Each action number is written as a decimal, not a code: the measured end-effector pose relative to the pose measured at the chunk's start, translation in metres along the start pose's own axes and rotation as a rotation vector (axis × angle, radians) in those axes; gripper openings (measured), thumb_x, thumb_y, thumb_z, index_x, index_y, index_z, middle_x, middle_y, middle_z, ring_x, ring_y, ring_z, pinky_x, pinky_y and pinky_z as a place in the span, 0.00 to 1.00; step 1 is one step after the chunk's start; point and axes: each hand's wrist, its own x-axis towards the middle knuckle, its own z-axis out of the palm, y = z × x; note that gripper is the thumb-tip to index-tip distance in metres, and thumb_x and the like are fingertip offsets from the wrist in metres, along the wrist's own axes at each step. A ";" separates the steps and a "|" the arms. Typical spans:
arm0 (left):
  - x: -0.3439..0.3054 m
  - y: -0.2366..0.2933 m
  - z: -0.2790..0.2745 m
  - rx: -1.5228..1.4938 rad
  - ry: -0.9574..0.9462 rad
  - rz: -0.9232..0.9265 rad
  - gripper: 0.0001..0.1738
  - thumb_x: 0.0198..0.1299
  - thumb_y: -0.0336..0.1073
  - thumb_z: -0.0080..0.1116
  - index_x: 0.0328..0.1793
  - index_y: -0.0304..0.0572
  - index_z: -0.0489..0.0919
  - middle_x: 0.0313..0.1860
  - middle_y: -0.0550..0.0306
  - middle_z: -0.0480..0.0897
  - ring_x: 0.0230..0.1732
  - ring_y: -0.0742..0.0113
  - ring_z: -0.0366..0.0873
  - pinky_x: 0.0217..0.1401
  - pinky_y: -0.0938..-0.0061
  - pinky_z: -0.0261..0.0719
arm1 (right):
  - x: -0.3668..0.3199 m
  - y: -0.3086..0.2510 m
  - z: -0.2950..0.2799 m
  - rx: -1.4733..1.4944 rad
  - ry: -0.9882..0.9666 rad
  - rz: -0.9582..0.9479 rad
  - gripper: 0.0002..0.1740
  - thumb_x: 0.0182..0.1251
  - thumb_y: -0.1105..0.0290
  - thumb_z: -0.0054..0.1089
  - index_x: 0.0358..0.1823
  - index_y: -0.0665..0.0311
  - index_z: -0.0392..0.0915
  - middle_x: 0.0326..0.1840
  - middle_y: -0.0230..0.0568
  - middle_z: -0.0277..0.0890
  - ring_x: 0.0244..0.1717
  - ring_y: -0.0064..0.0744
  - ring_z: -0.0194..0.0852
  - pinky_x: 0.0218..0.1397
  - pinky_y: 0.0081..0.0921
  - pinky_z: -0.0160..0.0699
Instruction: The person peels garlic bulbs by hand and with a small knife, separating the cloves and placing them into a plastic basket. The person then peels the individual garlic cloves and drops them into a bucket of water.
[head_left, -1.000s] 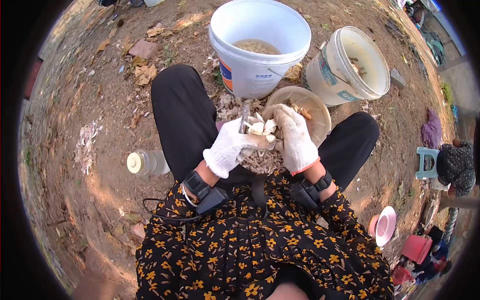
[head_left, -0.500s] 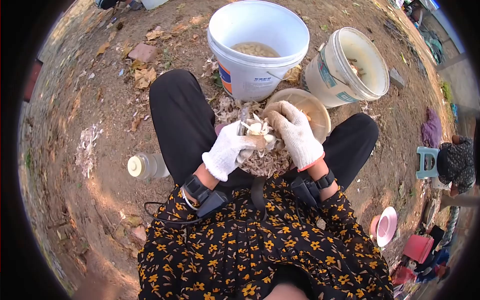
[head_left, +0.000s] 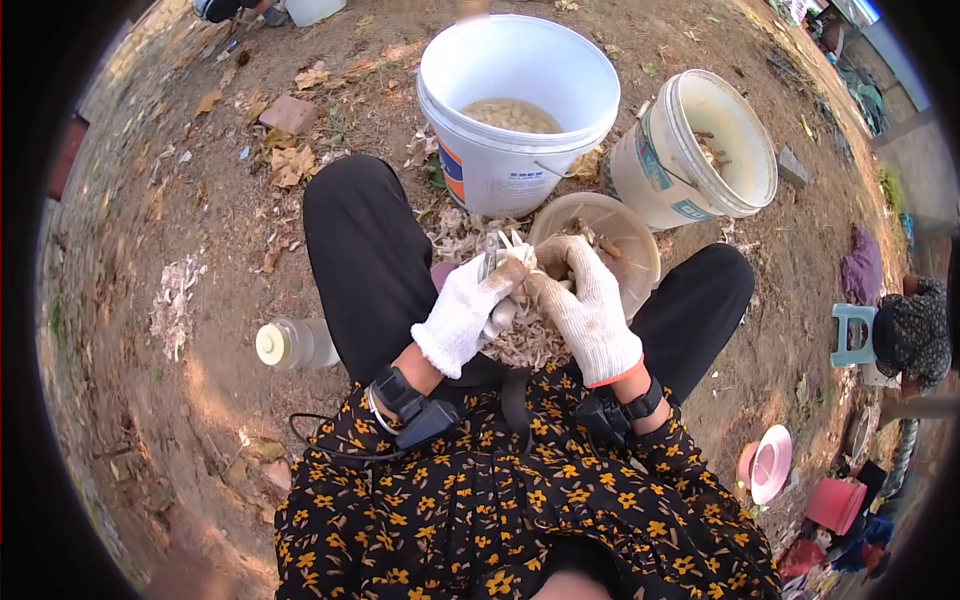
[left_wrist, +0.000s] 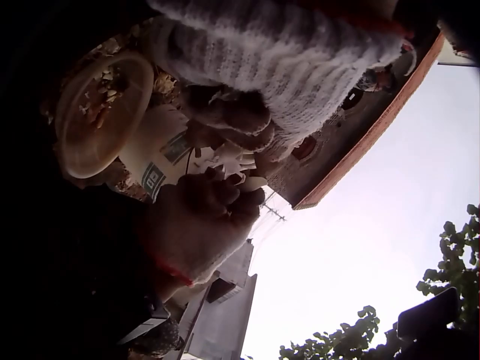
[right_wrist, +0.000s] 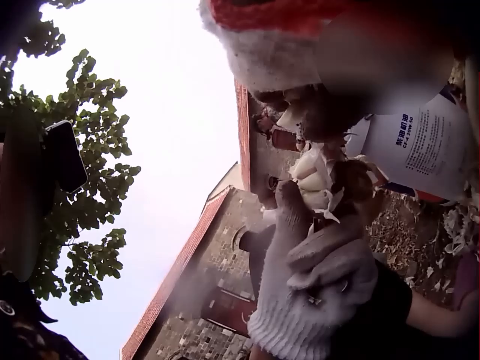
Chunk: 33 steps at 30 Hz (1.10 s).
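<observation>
In the head view my gloved left hand (head_left: 462,312) grips a partly peeled garlic bulb (head_left: 516,248). A narrow grey metal strip (head_left: 488,256) stands up beside its thumb. In the right wrist view the bulb (right_wrist: 313,178) shows pale cloves among torn papery skin, above the left hand's curled fingers. My gloved right hand (head_left: 592,312) is close on the bulb's right side, thumb and fingers bent toward it. A pale clove (left_wrist: 254,183) shows at its fingertips in the left wrist view, pinched there. Below both hands lies a heap of garlic skins (head_left: 530,345).
A tan basin (head_left: 648,262) sits just beyond the right hand. Behind it stand a white bucket (head_left: 500,180) with pale cloves in liquid and a dirtier bucket (head_left: 640,165). A clear jar (head_left: 312,345) lies to the left. At far right a person sits by a blue stool (head_left: 852,335).
The right hand has turned and drawn slightly down, its thumb now extended toward the left hand. The bulb's fanned cloves show less in the left hand. The head view has tilted up slightly.
</observation>
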 end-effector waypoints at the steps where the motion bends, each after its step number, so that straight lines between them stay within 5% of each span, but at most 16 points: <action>1: -0.001 0.001 0.002 -0.041 -0.017 0.025 0.18 0.75 0.41 0.53 0.63 0.37 0.76 0.32 0.67 0.79 0.19 0.85 0.67 0.17 0.88 0.62 | 0.001 0.004 0.007 -0.099 0.039 -0.071 0.15 0.66 0.69 0.65 0.49 0.68 0.74 0.42 0.43 0.75 0.40 0.33 0.75 0.47 0.30 0.76; 7: -0.002 0.002 0.011 -0.080 0.175 -0.018 0.12 0.72 0.46 0.57 0.43 0.46 0.77 0.20 0.70 0.71 0.13 0.81 0.65 0.12 0.84 0.57 | 0.008 0.012 0.032 0.021 0.139 -0.016 0.10 0.67 0.73 0.62 0.45 0.68 0.74 0.34 0.44 0.75 0.34 0.33 0.75 0.41 0.30 0.77; 13: 0.000 -0.008 0.009 -0.165 0.232 0.010 0.14 0.73 0.47 0.57 0.44 0.45 0.78 0.22 0.69 0.72 0.15 0.81 0.66 0.14 0.83 0.59 | 0.017 0.000 0.029 -0.094 0.077 0.016 0.09 0.69 0.70 0.58 0.43 0.69 0.75 0.31 0.52 0.78 0.33 0.43 0.80 0.40 0.34 0.78; 15: 0.000 -0.009 0.006 -0.043 0.264 0.029 0.18 0.71 0.51 0.60 0.53 0.45 0.80 0.31 0.69 0.77 0.20 0.84 0.69 0.19 0.84 0.64 | 0.021 -0.010 0.029 -0.150 0.069 0.014 0.08 0.70 0.70 0.57 0.42 0.69 0.75 0.29 0.54 0.79 0.31 0.46 0.81 0.38 0.36 0.78; 17: 0.005 -0.016 0.009 0.020 0.300 0.212 0.18 0.71 0.50 0.61 0.52 0.43 0.81 0.33 0.68 0.80 0.21 0.84 0.69 0.21 0.84 0.66 | 0.021 -0.020 0.030 -0.195 0.057 0.016 0.09 0.70 0.69 0.56 0.42 0.69 0.75 0.29 0.57 0.79 0.31 0.50 0.81 0.37 0.37 0.78; 20: -0.002 -0.006 0.015 0.053 0.354 0.205 0.17 0.70 0.48 0.63 0.52 0.41 0.82 0.34 0.68 0.80 0.23 0.84 0.69 0.24 0.84 0.67 | 0.018 -0.029 0.034 -0.126 0.083 0.044 0.09 0.71 0.68 0.53 0.42 0.68 0.75 0.29 0.56 0.79 0.30 0.49 0.81 0.37 0.38 0.78; 23: -0.010 0.010 0.029 0.033 0.436 0.393 0.10 0.68 0.37 0.64 0.44 0.37 0.83 0.39 0.58 0.83 0.42 0.68 0.79 0.46 0.72 0.79 | 0.020 -0.029 0.040 -0.113 0.122 0.041 0.09 0.72 0.69 0.51 0.43 0.69 0.76 0.29 0.57 0.79 0.31 0.50 0.82 0.37 0.39 0.77; 24: -0.007 0.003 0.025 0.005 0.415 0.363 0.10 0.69 0.37 0.64 0.47 0.38 0.82 0.41 0.59 0.84 0.44 0.70 0.79 0.48 0.74 0.79 | 0.020 -0.027 0.042 -0.109 0.130 0.041 0.09 0.72 0.69 0.51 0.43 0.69 0.76 0.29 0.57 0.79 0.31 0.51 0.81 0.37 0.39 0.77; 27: 0.011 -0.038 0.005 0.184 0.423 0.548 0.11 0.70 0.38 0.63 0.51 0.39 0.80 0.40 0.63 0.83 0.42 0.75 0.77 0.46 0.76 0.77 | 0.016 -0.005 0.049 -0.151 0.153 -0.011 0.10 0.73 0.68 0.50 0.42 0.69 0.75 0.30 0.58 0.78 0.32 0.54 0.81 0.38 0.40 0.77; 30: 0.010 -0.037 0.004 0.181 0.382 0.425 0.14 0.71 0.44 0.61 0.50 0.42 0.80 0.28 0.69 0.76 0.17 0.83 0.67 0.18 0.84 0.63 | 0.016 0.018 0.050 -0.122 0.173 0.027 0.10 0.74 0.67 0.49 0.42 0.68 0.75 0.31 0.59 0.77 0.34 0.56 0.80 0.40 0.41 0.77; 31: 0.006 -0.030 0.008 0.110 0.379 0.389 0.14 0.70 0.44 0.63 0.51 0.42 0.80 0.29 0.69 0.77 0.19 0.85 0.67 0.18 0.85 0.63 | 0.016 0.015 0.049 -0.071 0.159 0.006 0.11 0.75 0.67 0.48 0.41 0.68 0.74 0.31 0.58 0.76 0.34 0.55 0.79 0.40 0.41 0.75; 32: -0.001 -0.024 0.008 0.051 0.343 0.243 0.16 0.67 0.44 0.67 0.51 0.40 0.81 0.35 0.70 0.79 0.29 0.84 0.69 0.31 0.83 0.69 | 0.015 0.014 0.046 -0.036 0.128 0.018 0.11 0.76 0.68 0.46 0.42 0.68 0.73 0.31 0.57 0.74 0.33 0.54 0.77 0.39 0.40 0.74; 33: 0.001 -0.028 0.007 0.020 0.339 0.291 0.17 0.68 0.44 0.66 0.53 0.40 0.80 0.36 0.69 0.79 0.30 0.84 0.70 0.31 0.83 0.70 | 0.014 0.013 0.045 0.006 0.121 0.022 0.11 0.76 0.68 0.45 0.42 0.68 0.73 0.31 0.56 0.74 0.33 0.54 0.76 0.38 0.40 0.73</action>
